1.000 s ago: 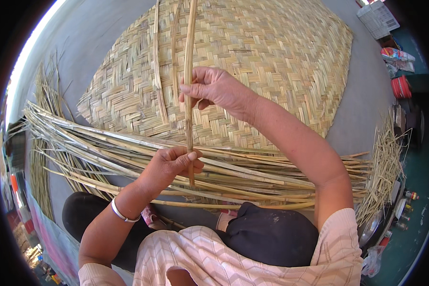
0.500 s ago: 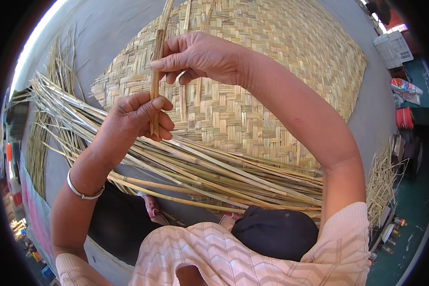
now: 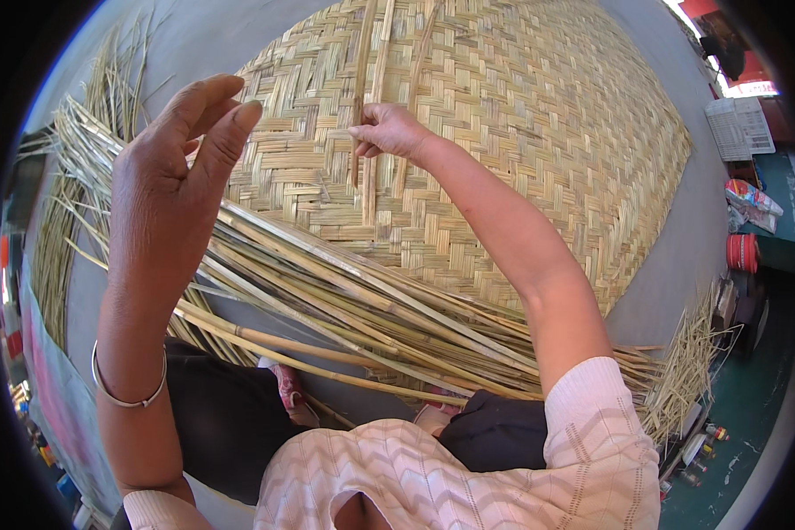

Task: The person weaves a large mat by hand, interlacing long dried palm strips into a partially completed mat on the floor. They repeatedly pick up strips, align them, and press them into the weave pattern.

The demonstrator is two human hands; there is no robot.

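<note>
Out over the woven mat, my right hand pinches a long split reed strip between thumb and fingers. The strip runs lengthwise away from me, its near end reaching just below my fingers. Two other loose strips lie on the mat to the right of it, roughly parallel. My left hand is raised at the left, empty, with thumb and curved fingers apart. A silver bangle circles that wrist. Below both hands, a bundle of long reeds stretches across in front of my knees.
More thin reeds lie at the far left on the grey floor. A heap of short straw pieces is at the right. Beyond it stand a white basket, a red roll and a plastic bag.
My left hand has let go of the reed strip and moved up and left. My right hand has carried the strip right and lowered it toward the mat.
</note>
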